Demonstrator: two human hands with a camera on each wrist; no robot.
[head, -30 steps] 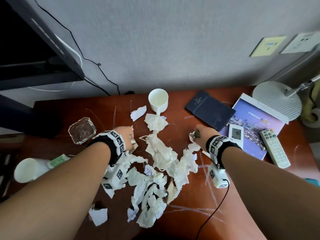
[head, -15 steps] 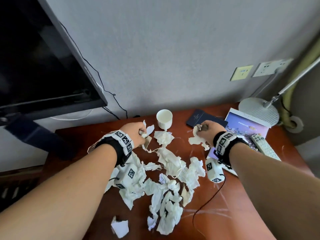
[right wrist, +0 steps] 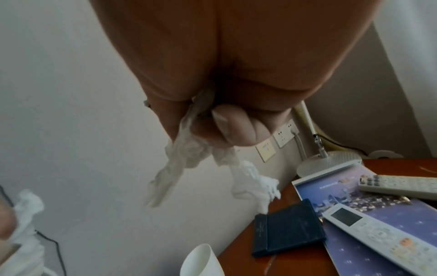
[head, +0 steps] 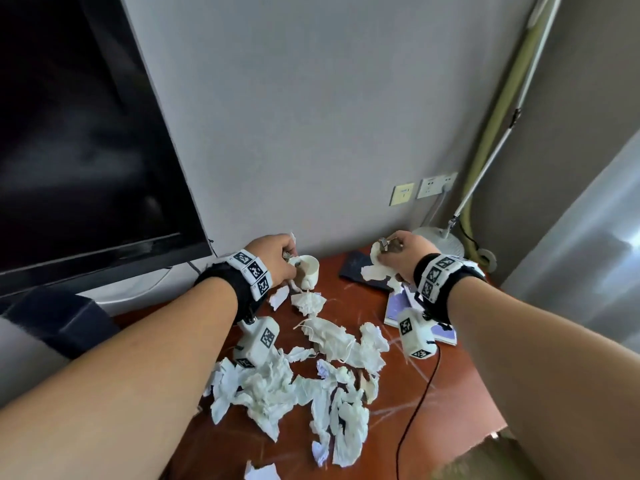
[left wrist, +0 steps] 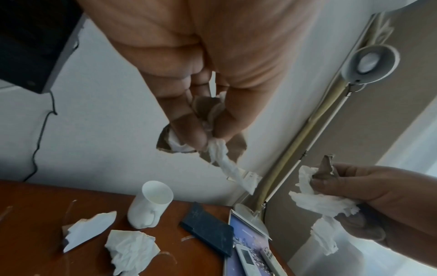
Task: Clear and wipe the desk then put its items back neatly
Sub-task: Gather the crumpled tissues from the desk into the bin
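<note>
worktop point(head: 446, 393): glossy red-brown wood, scuffed
tissues point(head: 277, 386): crumpled white paper
cup point(left wrist: 151, 203): smooth matt white

left hand point(head: 277, 254): raised, fingers pinched | right hand point(head: 401, 252): raised, fist clenched

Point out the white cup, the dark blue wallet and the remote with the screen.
white cup point(left wrist: 151, 202): left wrist view, on its outer wall below the rim.
dark blue wallet point(right wrist: 287, 228): right wrist view, middle of its top face.
remote with the screen point(right wrist: 369, 234): right wrist view, on its body below the display.
</note>
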